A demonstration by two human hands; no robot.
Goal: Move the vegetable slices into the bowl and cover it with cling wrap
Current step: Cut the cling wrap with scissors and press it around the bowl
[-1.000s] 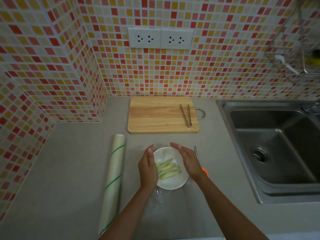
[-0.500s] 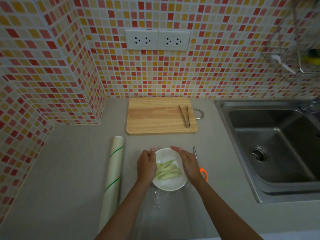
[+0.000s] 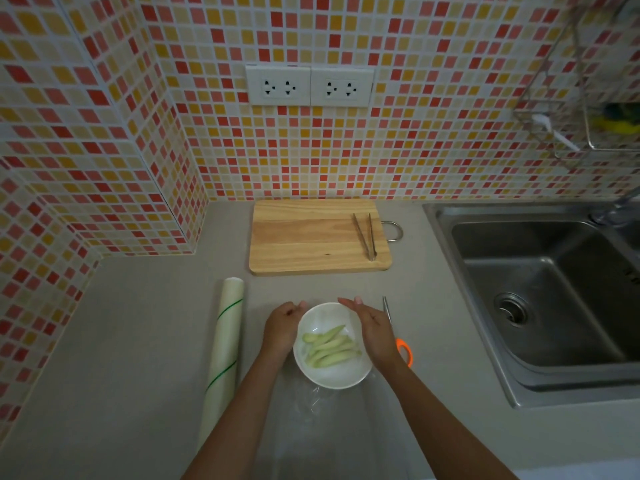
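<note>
A white bowl (image 3: pixel 333 375) sits on the counter in front of me with several pale green vegetable slices (image 3: pixel 330 347) inside. Clear cling wrap (image 3: pixel 325 410) trails from the bowl's near side toward me, and a faint sheen lies over the bowl. My left hand (image 3: pixel 281 329) is curled against the bowl's left side, thumb at the far rim. My right hand (image 3: pixel 374 332) presses along the right rim, fingers straight and together, pointing away from me. The bowl is clasped between both hands.
A cling wrap roll (image 3: pixel 223 355) lies left of the bowl. Orange-handled scissors (image 3: pixel 403 349) lie just right of my right hand. A wooden cutting board (image 3: pixel 311 237) with metal tongs (image 3: pixel 365 237) sits behind, against the tiled wall. A steel sink (image 3: pixel 540 292) is on the right.
Both hands have closed in from hovering beside the bowl to pressing against its sides. The left hand's fingers have curled. The bowl has stayed in place.
</note>
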